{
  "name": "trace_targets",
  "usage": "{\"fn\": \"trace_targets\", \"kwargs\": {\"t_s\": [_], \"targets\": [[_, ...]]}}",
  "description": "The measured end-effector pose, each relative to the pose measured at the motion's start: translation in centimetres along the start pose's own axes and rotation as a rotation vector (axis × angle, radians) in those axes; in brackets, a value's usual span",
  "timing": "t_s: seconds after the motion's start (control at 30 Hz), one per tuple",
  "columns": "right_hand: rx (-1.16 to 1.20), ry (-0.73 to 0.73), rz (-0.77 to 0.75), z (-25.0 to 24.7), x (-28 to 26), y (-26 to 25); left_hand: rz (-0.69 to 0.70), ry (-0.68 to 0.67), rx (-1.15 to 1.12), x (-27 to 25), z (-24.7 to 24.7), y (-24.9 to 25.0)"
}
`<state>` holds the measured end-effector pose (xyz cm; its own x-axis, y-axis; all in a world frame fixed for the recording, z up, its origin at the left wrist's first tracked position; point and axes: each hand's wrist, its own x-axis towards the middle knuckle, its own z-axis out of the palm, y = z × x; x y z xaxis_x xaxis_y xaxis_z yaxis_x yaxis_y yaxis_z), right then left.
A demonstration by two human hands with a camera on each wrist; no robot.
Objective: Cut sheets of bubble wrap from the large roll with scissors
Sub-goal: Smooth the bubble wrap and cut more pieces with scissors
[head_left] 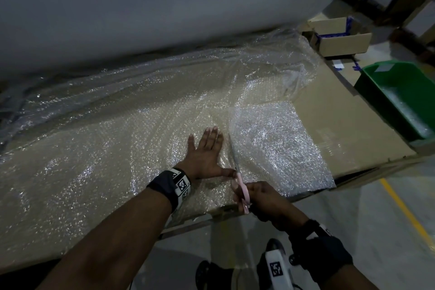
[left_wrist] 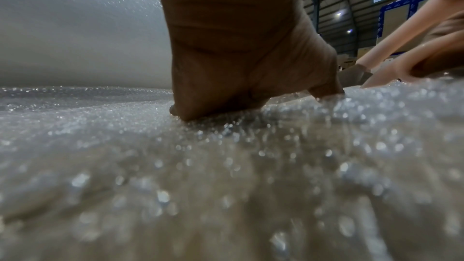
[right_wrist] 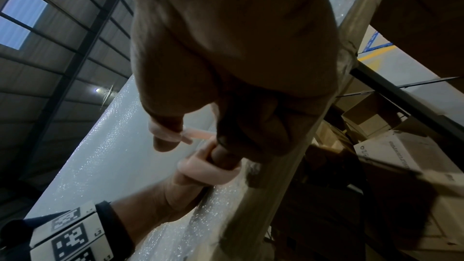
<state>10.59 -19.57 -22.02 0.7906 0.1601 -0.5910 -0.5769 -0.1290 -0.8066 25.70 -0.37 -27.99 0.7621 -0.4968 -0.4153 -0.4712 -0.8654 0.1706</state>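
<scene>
Your left hand lies flat on the bubble wrap, fingers straight and close together, thumb stretched out toward the scissors. Your right hand has its fingers curled through the pink handles, thumb in one loop – the blades point away from you, just beside your left fingers, lying along the wrap. The wrap spreads off the large roll, which fills the far side, and covers a sheet of cardboard laid as the work surface. To the right sit a green bin and an open carton – both on a grey floor with a yellow line. The wrist views show a dim warehouse with a ribbed metal roof, a skylight and stacked boxes.
</scene>
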Motion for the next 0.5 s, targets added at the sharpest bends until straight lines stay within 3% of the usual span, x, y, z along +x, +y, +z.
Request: {"fn": "trace_targets", "kwargs": {"t_s": [0.5], "targets": [[0.037,0.01,0.005,0.3,1.0,-0.7,0.003,0.002,-0.003,-0.1,0.0,-0.1]]}}
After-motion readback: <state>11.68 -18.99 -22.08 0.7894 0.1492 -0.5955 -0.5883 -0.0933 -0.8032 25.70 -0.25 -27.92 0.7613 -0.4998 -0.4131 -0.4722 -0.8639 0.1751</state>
